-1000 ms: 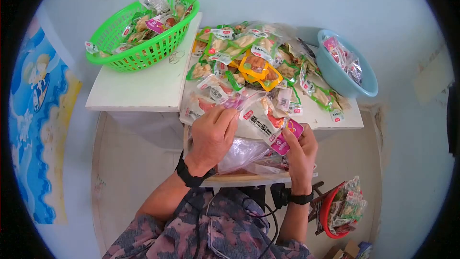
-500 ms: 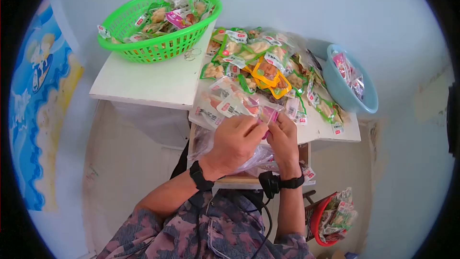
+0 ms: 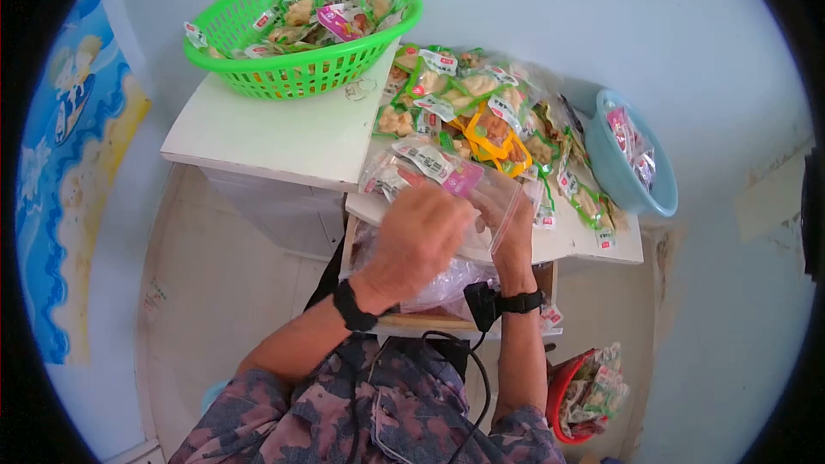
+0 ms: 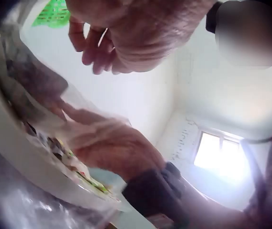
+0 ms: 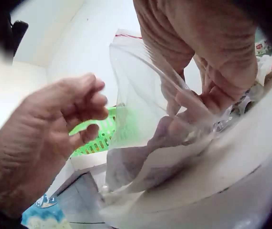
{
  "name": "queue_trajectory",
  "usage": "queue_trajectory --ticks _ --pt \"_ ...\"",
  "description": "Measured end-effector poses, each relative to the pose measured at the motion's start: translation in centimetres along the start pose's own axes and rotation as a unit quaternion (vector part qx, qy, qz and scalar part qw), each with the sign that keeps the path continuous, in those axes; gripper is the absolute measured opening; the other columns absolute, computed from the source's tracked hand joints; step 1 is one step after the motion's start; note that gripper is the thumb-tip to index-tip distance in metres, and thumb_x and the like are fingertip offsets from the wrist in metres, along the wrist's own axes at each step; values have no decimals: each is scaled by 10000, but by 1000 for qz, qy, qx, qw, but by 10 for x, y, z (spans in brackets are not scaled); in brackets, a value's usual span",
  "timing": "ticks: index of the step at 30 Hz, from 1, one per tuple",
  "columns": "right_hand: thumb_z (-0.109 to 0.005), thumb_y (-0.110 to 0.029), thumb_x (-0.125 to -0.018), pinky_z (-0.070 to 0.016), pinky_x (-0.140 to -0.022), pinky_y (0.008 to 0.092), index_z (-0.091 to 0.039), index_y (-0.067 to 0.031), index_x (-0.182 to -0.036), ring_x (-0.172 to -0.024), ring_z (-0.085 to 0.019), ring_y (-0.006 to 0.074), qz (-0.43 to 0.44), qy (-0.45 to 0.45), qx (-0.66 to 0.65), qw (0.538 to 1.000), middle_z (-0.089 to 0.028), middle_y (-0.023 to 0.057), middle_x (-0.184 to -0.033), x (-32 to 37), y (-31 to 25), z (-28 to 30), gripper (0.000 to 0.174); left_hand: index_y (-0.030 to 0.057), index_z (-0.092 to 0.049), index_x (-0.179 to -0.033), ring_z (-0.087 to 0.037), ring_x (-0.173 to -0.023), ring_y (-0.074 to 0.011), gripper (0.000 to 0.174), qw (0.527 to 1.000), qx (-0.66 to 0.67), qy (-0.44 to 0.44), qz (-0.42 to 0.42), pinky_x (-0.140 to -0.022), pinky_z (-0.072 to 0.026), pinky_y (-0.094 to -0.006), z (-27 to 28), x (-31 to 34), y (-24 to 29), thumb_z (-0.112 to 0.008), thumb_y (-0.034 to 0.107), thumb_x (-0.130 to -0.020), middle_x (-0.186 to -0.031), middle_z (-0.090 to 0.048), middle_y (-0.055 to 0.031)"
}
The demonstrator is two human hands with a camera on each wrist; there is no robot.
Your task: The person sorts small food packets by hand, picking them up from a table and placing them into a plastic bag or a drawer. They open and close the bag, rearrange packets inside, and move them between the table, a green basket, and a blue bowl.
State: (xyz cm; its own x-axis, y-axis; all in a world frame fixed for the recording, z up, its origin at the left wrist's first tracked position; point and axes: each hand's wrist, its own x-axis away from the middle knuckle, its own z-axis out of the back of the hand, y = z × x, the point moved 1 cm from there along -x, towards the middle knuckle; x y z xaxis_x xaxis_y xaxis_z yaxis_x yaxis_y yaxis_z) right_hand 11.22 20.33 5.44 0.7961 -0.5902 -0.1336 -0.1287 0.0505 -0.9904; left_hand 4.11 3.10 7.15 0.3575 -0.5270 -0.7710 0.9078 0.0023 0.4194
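In my right hand (image 3: 514, 245) is a clear zip bag (image 3: 503, 210), gripped near its open end. Its red zip line shows in the right wrist view, where the fingers (image 5: 200, 102) are partly seen through the plastic. Pouches show through the bag (image 5: 119, 90); the head view has a white pouch with a purple end (image 3: 440, 165) at its far side. My left hand (image 3: 421, 236), blurred, is just left of the bag. In the left wrist view its fingers (image 4: 100, 50) hang loosely curled, holding nothing.
Many food pouches (image 3: 473, 90) are heaped on the white table (image 3: 284, 133). A green basket (image 3: 292, 73) of pouches stands back left, a blue basin (image 3: 623, 176) back right. Below my hands an open drawer (image 3: 430, 320) holds clear plastic. A red container (image 3: 563, 387) sits low right.
Earlier my right hand held the purple-ended pouch beside the bag. Both hands then met at the bag; now the right hand grips it and the left has come away. The view has shifted.
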Motion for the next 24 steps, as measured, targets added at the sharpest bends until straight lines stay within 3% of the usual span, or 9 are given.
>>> queue_trajectory --ticks 4,7,9,10,13,14,17,20,24 --pt "-789 -68 -878 -468 -491 229 -585 86 -1225 -726 -718 163 -18 71 -45 996 -742 121 -908 10 8 -6 431 24 -524 -1428 -491 -1311 -412 543 989 -120 -17 86 -1085 -413 -519 8 0 -29 -692 202 -942 -1349 -555 -220" --pt "-803 -71 -868 -467 -493 237 -570 73 -1247 -657 -676 148 9 81 66 994 -740 134 -906 2 15 -4 467 41 -349 -1580 -356 -1458 -443 794 968 -196 -86 129 -1181 -336 -532 3 5 -37 -724 293 -928 -1559 -385 -266" --pt "-788 -92 -880 -464 -490 251 -547 58 -1285 -604 -651 155 62 78 116 988 -730 145 -912 -6 26 1 494 45 -314 -1599 -348 -1467 -459 887 966 -170 -91 174 -1187 -329 -534 -4 11 -47 -759 354 -897 -1591 -342 -279" --pt "-811 -77 -853 -436 -453 238 -575 52 -1229 -556 -615 123 85 103 125 983 -732 109 -872 -12 33 2 462 47 -297 -1608 -344 -1471 -468 934 963 -157 -94 197 -1190 -325 -535 -5 11 -50 -776 384 -881 -1607 -321 -285" --pt "-827 -65 -853 -467 -479 266 -604 15 -1096 -567 -605 115 9 100 104 990 -733 78 -853 -11 24 2 339 53 -284 -1610 -423 -1391 -484 1018 973 -85 -103 187 -1120 -407 -539 -2 3 -52 -822 419 -827 -1583 -343 -298" --pt "-827 -50 -836 -518 -569 279 -617 3 -1045 -644 -640 125 0 99 108 989 -732 75 -860 -13 29 4 301 50 -283 -1610 -430 -1390 -483 1053 976 -58 -104 180 -1131 -399 -522 -4 2 -54 -848 402 -794 -1586 -340 -305" --pt "-832 -44 -809 -548 -651 301 -631 -5 -1015 -687 -660 142 83 92 147 981 -733 87 -859 -21 34 3 290 32 -253 -1614 -388 -1456 -445 1085 982 -20 -122 143 -1186 -354 -505 -5 5 -59 -862 346 -773 -1602 -337 -280" --pt "-826 -75 -812 -560 -700 322 -640 -5 -1000 -742 -689 161 122 80 188 971 -733 102 -862 -33 53 14 274 26 -271 -1608 -394 -1454 -443 1095 986 6 -108 124 -1183 -362 -488 -3 8 -63 -877 320 -745 -1603 -349 -264" --pt "-802 -135 -850 -560 -702 344 -645 7 -980 -773 -704 193 108 81 214 967 -728 120 -867 -21 44 16 248 44 -371 -1576 -344 -1494 -416 972 973 -115 -151 129 -1204 -307 -548 3 8 -43 -842 369 -789 -1622 -338 -239"
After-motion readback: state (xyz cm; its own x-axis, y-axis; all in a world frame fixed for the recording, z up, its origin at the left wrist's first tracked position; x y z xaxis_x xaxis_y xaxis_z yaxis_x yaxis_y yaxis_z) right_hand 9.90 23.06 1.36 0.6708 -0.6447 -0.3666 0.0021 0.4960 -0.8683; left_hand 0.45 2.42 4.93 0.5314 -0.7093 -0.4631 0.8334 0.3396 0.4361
